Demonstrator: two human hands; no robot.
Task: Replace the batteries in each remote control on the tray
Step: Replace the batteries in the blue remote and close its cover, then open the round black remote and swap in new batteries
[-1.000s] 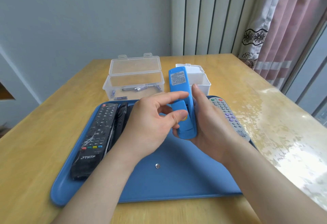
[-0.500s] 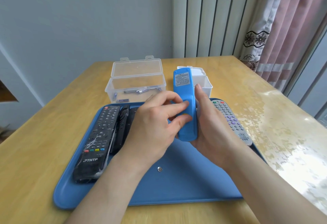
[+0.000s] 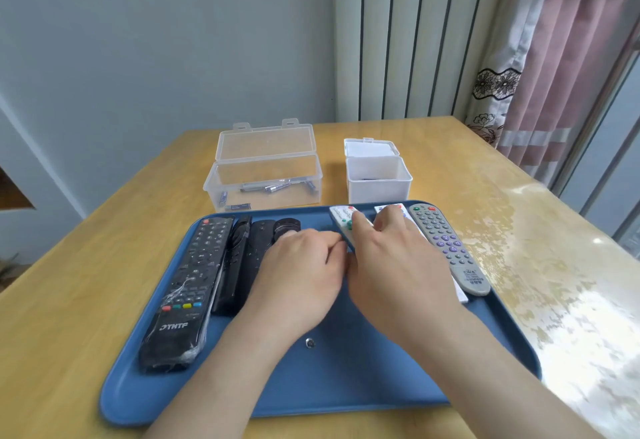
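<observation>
My right hand (image 3: 391, 265) is curling over the blue-cased remote (image 3: 341, 222), fingers bent across its white button face and the thumb hidden beneath, so it is holding the remote low against the blue tray (image 3: 346, 386). My left hand (image 3: 301, 276) is lying knuckles-up beside it, fingers folded in toward the remote's left edge; I cannot tell whether they are gripping it or only touching. A white remote (image 3: 393, 210) is peeking out from under my right fingers, and a grey remote (image 3: 446, 248) is lying just beside that. A large black remote (image 3: 190, 286) and slimmer black remotes (image 3: 242, 265) are resting on the tray's left side. The tray is sitting at the near edge of the wooden worktop (image 3: 86, 265); a clear box of batteries (image 3: 263, 179) and a white box (image 3: 377, 175) are standing toward the far edge, under a pale wall (image 3: 156, 40) and a pink curtain (image 3: 571, 75). A moment ago I was holding this remote upright, back facing me, above the tray; now it is lying down, buttons up.
</observation>
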